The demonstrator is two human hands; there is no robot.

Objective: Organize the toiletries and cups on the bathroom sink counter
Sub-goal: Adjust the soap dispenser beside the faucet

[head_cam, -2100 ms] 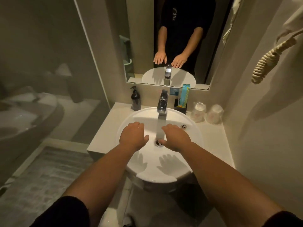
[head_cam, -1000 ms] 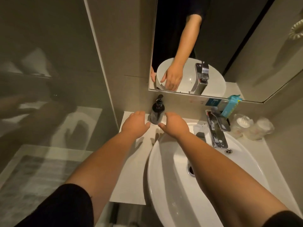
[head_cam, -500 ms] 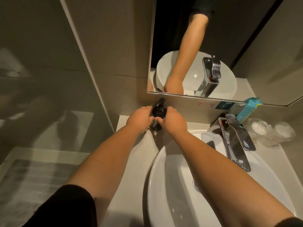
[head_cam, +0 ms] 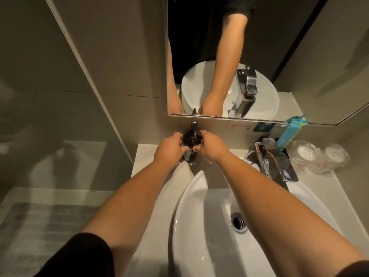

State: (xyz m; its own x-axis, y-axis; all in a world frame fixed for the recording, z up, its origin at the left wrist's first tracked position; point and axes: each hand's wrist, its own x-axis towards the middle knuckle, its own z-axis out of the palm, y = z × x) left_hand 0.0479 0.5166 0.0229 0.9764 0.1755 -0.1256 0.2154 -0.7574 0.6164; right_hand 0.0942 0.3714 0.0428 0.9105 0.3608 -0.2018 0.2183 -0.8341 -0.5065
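Note:
A dark pump bottle (head_cam: 190,143) stands upright at the back left of the white counter (head_cam: 147,156), against the wall. My left hand (head_cam: 170,149) grips its left side and my right hand (head_cam: 211,147) grips its right side, fingers curled around the body. Only the pump head and a strip of the bottle show between my hands. At the back right stand two plastic-wrapped cups (head_cam: 319,156) and a teal toiletry packet (head_cam: 290,132) upright in a dark holder (head_cam: 283,150).
The white basin (head_cam: 189,206) fills the lower middle, with its drain (head_cam: 238,221) and a chrome faucet (head_cam: 279,160) behind it. A mirror (head_cam: 259,56) hangs above. A glass partition (head_cam: 60,116) borders the counter on the left.
My hands moved from over the basin to the back left corner and closed around the pump bottle. The view swung left and closer to the counter.

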